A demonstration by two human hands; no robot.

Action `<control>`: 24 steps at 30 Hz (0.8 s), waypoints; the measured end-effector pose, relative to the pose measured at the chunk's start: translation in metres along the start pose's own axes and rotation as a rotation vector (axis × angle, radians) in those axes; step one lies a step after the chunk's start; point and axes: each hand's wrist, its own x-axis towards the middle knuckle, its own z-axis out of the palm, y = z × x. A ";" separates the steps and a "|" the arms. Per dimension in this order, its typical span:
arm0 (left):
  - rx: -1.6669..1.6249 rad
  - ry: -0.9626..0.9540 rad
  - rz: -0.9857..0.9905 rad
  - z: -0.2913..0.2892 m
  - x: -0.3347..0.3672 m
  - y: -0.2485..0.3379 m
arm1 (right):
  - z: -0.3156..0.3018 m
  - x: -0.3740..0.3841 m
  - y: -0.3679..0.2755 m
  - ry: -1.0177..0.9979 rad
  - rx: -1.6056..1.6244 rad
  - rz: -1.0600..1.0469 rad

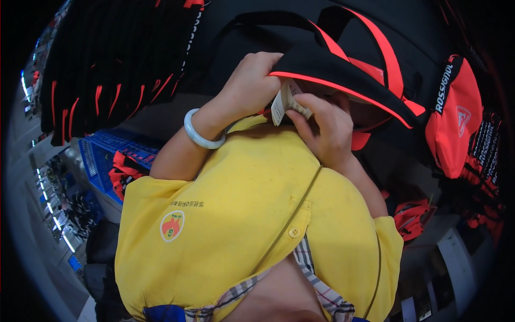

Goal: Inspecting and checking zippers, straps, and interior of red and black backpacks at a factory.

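A black fabric bag with bright red-orange edging and looped straps lies just ahead of my chest. My left hand, a pale bangle on its wrist, is closed on the bag's left edge. Close beside it, white sewn-in labels stick out from under the red edging. My right hand pinches these labels between thumb and fingers, partly tucked beneath the bag's edge. What the rest of its fingers touch is hidden.
Several black pieces with red trim sit in a row at the far left. Below them, a blue plastic crate holds red-and-black pieces. To the right are a red-and-black pouch and more red pieces lower down.
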 end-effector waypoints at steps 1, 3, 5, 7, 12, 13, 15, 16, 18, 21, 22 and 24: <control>0.000 0.001 0.000 -0.001 0.001 -0.001 | 0.000 -0.001 0.002 -0.041 -0.006 -0.004; 0.057 0.006 0.005 -0.003 0.002 -0.002 | 0.001 -0.001 0.004 -0.021 0.021 0.012; 0.066 0.012 -0.021 -0.004 0.002 0.002 | 0.002 -0.002 0.003 -0.003 0.047 0.024; 0.075 0.015 -0.049 -0.003 0.002 0.004 | 0.005 -0.003 -0.001 0.086 0.160 0.160; 0.213 0.139 -0.059 0.001 0.001 0.014 | -0.003 0.004 0.003 -0.017 0.057 0.046; 0.213 0.140 -0.061 0.001 0.001 0.012 | -0.005 0.006 0.000 -0.020 0.070 0.070; 0.211 0.135 -0.041 -0.001 0.002 0.006 | -0.007 0.013 -0.007 0.011 -0.007 0.069; 0.210 0.134 -0.040 -0.001 0.002 0.005 | -0.007 0.016 -0.010 0.044 -0.091 0.069; 0.258 0.154 -0.017 -0.001 0.003 0.005 | -0.002 0.009 -0.009 0.077 -0.110 0.101; 0.204 0.127 -0.025 -0.001 0.003 0.009 | 0.000 0.005 -0.003 0.067 -0.132 0.047; 0.204 0.128 -0.025 0.000 0.002 0.008 | -0.001 0.006 -0.003 0.052 -0.106 0.054; 0.179 0.104 -0.010 0.001 0.001 0.004 | -0.001 0.006 -0.004 0.036 -0.079 0.061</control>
